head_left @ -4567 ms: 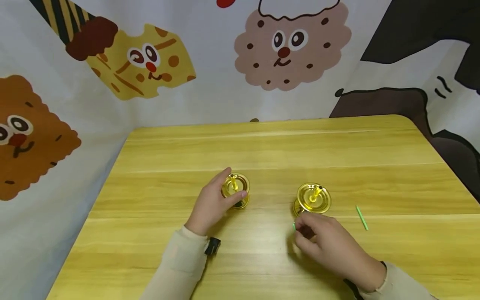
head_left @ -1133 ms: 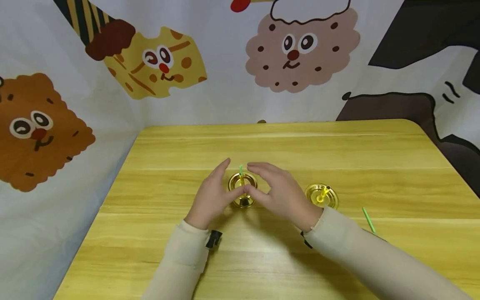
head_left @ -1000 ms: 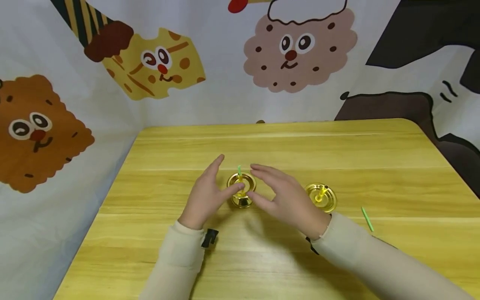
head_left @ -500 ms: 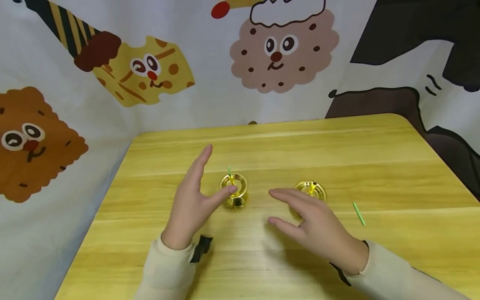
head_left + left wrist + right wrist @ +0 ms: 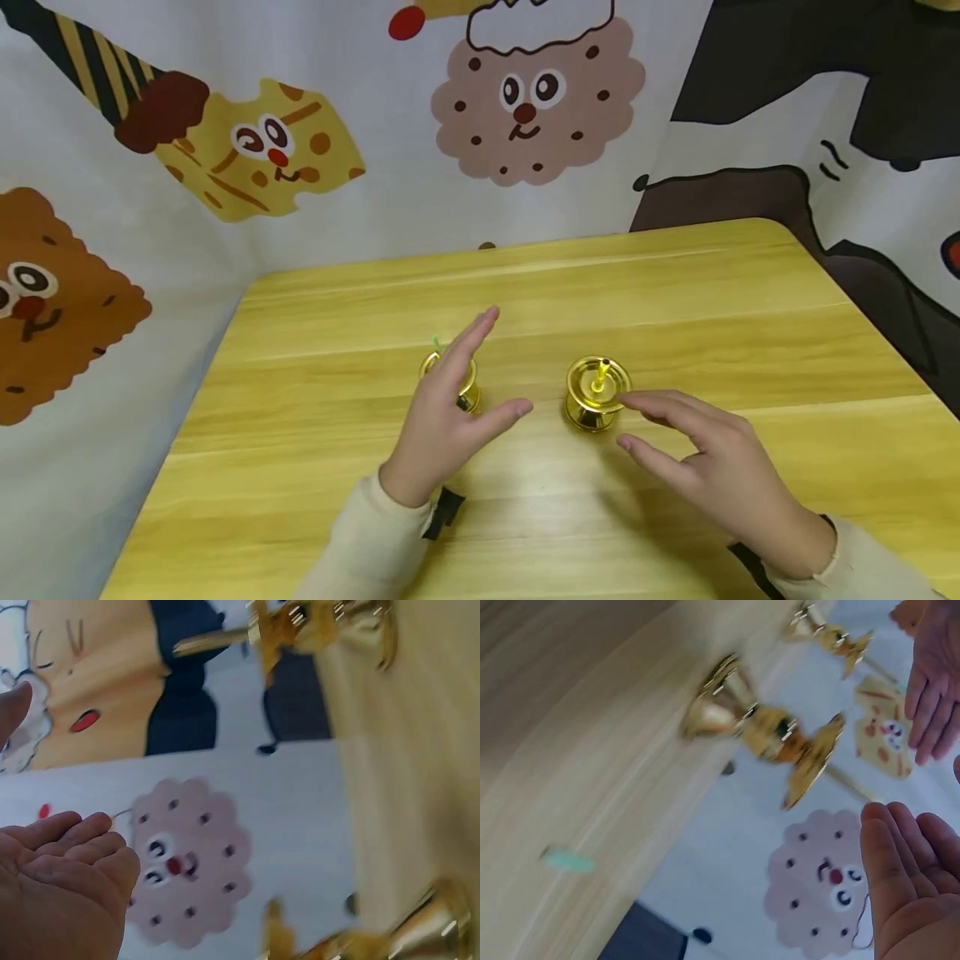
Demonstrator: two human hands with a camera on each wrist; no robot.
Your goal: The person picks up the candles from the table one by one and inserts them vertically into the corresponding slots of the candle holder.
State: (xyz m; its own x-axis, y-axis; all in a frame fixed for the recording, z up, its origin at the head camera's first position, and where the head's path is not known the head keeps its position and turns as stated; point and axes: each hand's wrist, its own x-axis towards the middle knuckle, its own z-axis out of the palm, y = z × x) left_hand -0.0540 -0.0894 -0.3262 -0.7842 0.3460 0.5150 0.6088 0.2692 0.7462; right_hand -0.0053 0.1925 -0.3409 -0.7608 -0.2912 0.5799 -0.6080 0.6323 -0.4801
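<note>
Both hands have drawn back from the left holder since the earlier frames, and our right hand has swung over to the right one. We see two shiny gold metal candle holders, each a round dished top on a flared foot, standing upright on the table. The left gold holder, centre-left of the head view, carries a thin green stick and is partly hidden behind our left hand. That hand is held on edge with straight fingers and grips nothing. The right gold holder, at frame centre, bears a short yellow peg. Our right hand sits just lower right of it, fingers loosely extended, fingertips close to the rim; we cannot tell whether they touch. It holds nothing. Underneath is a smooth, pale yellow wood-grain table. Behind it hangs a white cloth backdrop printed with cartoon biscuit faces.
</note>
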